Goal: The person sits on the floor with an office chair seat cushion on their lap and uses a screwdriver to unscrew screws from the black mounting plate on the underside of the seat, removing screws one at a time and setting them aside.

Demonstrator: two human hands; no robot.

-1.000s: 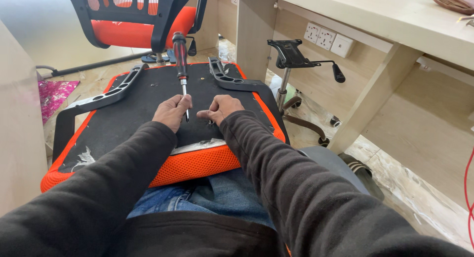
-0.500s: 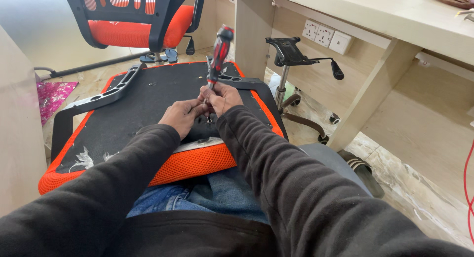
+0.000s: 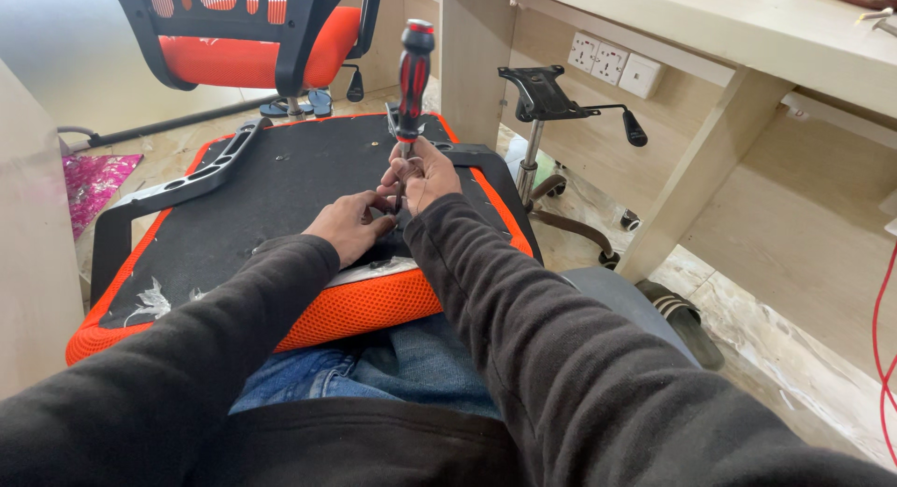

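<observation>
**Screwdriver now stands upright on the seat underside**

Since the earlier frames, the screwdriver (image 3: 411, 85) has come up from a slanted position to an almost vertical one, and both hands have moved closer together around its lower part. Its long axis now runs top to bottom in the upper middle of the frame: the red and black handle points up and the tip points down into the black underside of the seat cushion (image 3: 280, 197). The metal shaft is mostly hidden by the fingers, so I cannot tell what exactly the tip meets.

The right hand (image 3: 425, 174) is closed around the shaft just under the handle, with fingers curled tight. The left hand (image 3: 350, 227) lies low on the black surface, touching the right hand; its fingers are bent toward the tip, but I cannot tell if they pinch something small there.

The seat cushion, with orange mesh at its edges, rests upside down on the person's lap and fills the centre-left of the frame. A black armrest bracket (image 3: 201, 174) lies along its left edge. In the upper left stands an orange and black chair back (image 3: 252, 38). Right of centre stands the chair base with gas lift (image 3: 547, 122), beside a wooden desk (image 3: 710, 38).
</observation>
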